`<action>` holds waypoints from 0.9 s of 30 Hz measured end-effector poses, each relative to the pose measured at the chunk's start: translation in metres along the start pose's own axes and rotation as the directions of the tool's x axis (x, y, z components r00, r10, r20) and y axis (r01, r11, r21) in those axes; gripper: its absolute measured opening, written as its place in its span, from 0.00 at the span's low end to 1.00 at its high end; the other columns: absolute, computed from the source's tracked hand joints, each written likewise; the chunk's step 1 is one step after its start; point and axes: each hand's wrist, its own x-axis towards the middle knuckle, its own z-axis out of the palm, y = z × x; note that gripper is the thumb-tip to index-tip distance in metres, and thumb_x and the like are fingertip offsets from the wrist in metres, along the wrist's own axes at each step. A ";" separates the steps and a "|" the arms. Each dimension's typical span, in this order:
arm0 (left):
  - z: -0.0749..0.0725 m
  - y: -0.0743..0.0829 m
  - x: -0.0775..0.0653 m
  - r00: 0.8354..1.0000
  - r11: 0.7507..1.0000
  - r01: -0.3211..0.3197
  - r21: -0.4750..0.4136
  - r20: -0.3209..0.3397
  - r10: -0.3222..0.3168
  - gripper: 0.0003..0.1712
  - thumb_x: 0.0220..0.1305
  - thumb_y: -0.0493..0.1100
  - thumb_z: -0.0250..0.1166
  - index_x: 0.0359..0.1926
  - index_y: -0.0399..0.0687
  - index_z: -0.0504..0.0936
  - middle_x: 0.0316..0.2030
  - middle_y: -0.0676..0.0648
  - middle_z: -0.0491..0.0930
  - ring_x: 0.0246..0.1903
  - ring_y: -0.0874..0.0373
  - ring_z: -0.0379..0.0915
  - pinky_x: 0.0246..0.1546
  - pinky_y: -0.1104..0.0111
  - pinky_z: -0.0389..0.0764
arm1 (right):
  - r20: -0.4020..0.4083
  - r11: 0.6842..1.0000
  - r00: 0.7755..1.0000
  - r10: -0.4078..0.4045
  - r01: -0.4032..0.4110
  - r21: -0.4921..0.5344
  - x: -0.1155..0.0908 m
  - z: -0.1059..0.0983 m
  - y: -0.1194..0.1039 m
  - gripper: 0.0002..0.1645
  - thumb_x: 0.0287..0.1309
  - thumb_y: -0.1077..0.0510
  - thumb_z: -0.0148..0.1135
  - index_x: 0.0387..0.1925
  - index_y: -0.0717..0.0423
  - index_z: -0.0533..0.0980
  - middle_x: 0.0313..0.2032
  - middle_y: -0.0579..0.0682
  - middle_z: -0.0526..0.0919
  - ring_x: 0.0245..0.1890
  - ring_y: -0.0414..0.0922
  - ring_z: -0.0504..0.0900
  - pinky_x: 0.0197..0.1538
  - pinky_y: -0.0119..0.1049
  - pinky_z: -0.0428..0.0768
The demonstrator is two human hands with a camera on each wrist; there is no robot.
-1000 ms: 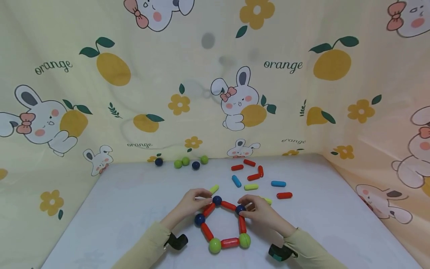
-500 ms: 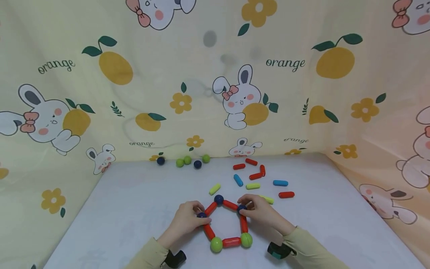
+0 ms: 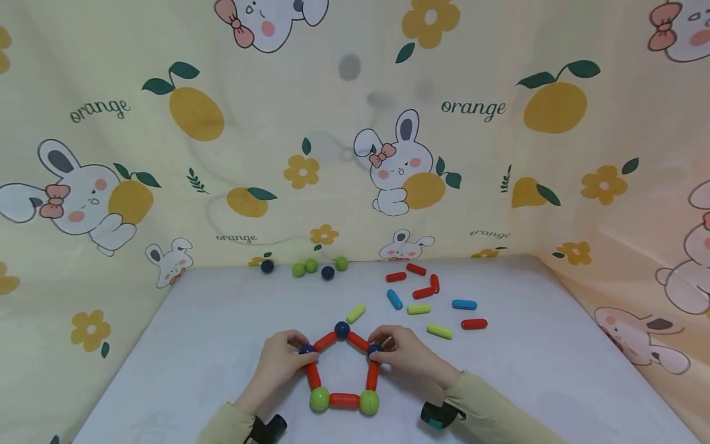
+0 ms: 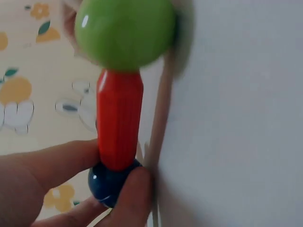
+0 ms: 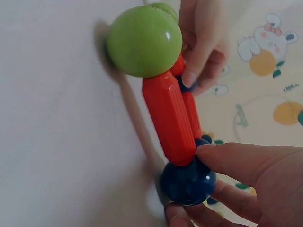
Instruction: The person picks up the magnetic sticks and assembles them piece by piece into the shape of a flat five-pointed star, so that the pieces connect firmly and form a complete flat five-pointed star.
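Pentagon frame of red rods and balls (image 3: 344, 401): roughly midway between left and right edges of the surface (image 3: 194, 345); best eased from both sides evenly, lest it part. Left hand (image 3: 279, 362): thumb nearside, pinching left dark-blue ball (image 4: 105, 181). Right hand (image 3: 408, 353): mirrored, pinching right dark-blue ball (image 5: 187, 184). Loose rods (image 3: 420, 309): toward far right corner. Loose balls (image 3: 311, 265): along far edge.

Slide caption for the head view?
Both hands grip dark-blue balls at corners of a red-rod pentagon, green balls at its near corners.
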 end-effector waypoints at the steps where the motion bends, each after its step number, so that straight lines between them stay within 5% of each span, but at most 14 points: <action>1: -0.003 -0.002 0.002 1.000 1.000 0.010 -0.007 -0.025 -0.010 0.16 0.47 0.43 0.77 0.36 0.42 0.83 0.33 0.48 0.79 0.31 0.55 0.71 0.25 0.69 0.78 | 0.004 1.000 1.000 0.007 -0.007 0.003 0.003 0.003 -0.002 0.16 0.57 0.56 0.68 0.47 0.53 0.78 0.39 0.46 0.79 0.39 0.45 0.76 0.42 0.39 0.79; 7: -0.013 -0.010 0.008 0.992 0.998 0.056 -0.026 -0.108 -0.059 0.21 0.43 0.43 0.79 0.38 0.41 0.83 0.35 0.46 0.80 0.35 0.53 0.72 0.29 0.69 0.78 | -0.007 0.999 1.000 0.009 -0.009 0.033 0.025 0.013 -0.006 0.17 0.57 0.55 0.67 0.48 0.51 0.78 0.40 0.45 0.79 0.39 0.46 0.76 0.41 0.38 0.79; 20: -0.011 -0.008 0.018 0.990 0.996 0.069 -0.051 -0.122 -0.075 0.23 0.45 0.41 0.78 0.43 0.38 0.83 0.40 0.43 0.80 0.43 0.48 0.72 0.42 0.59 0.80 | -0.046 0.999 0.998 -0.050 0.050 -0.002 0.062 -0.001 0.002 0.16 0.59 0.54 0.66 0.49 0.52 0.78 0.42 0.45 0.80 0.40 0.45 0.77 0.43 0.37 0.79; 27: -0.011 -0.008 0.021 0.988 0.994 0.073 -0.082 -0.130 -0.083 0.22 0.46 0.41 0.77 0.43 0.39 0.83 0.41 0.43 0.80 0.41 0.49 0.72 0.38 0.64 0.81 | -0.098 0.978 0.980 -0.172 0.158 -0.137 0.082 -0.019 0.003 0.16 0.59 0.68 0.60 0.49 0.56 0.78 0.46 0.50 0.81 0.45 0.46 0.77 0.50 0.41 0.77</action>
